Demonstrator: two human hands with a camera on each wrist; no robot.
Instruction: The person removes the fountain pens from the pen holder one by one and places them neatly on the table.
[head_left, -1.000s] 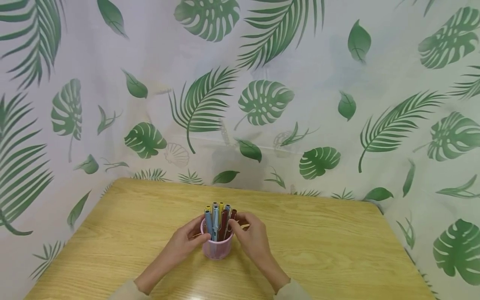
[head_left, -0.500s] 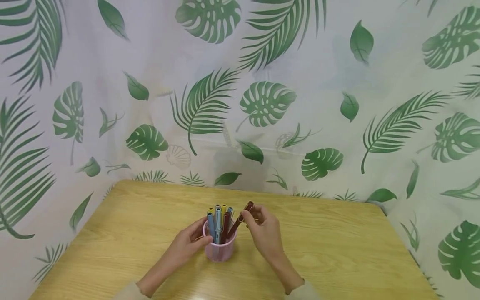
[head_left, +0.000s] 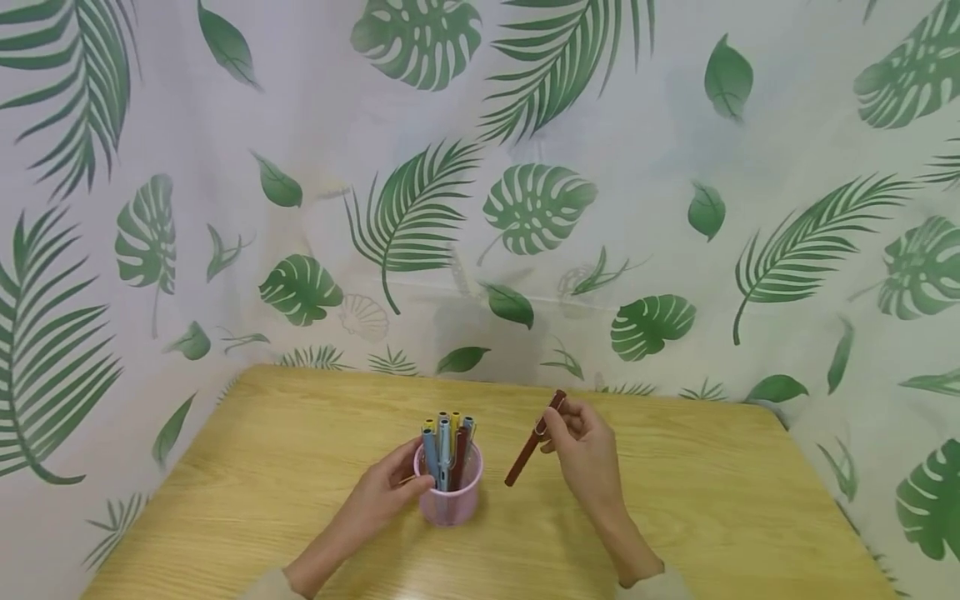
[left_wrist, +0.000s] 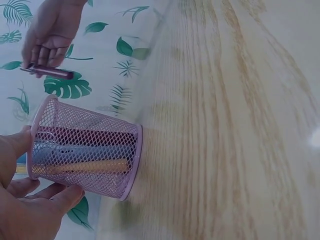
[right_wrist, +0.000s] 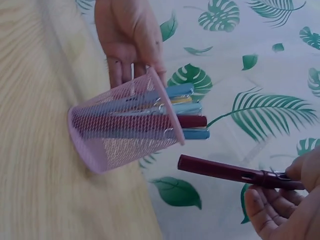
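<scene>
A pink mesh pen cup (head_left: pixel 448 507) stands upright on the table, with several capped pens in blue, yellow and dark red inside it. My left hand (head_left: pixel 382 492) holds the cup by its left side, thumb at the near rim and fingers behind. To the right of the cup, my right hand (head_left: pixel 588 446) pinches a dark red pen (head_left: pixel 531 446) near its clip end. That pen is out of the cup and slants down to the left. In the right wrist view the pen's free end (right_wrist: pixel 192 165) points toward the cup rim (right_wrist: pixel 167 107).
The wooden table (head_left: pixel 720 500) stretches out on both sides of the cup. At its back edge hangs a white cloth (head_left: pixel 652 250) printed with green leaves, which also runs along the left and right sides.
My right hand has pulled the dark red pen up out of the cup and carried it to the right. My left hand stays on the cup.
</scene>
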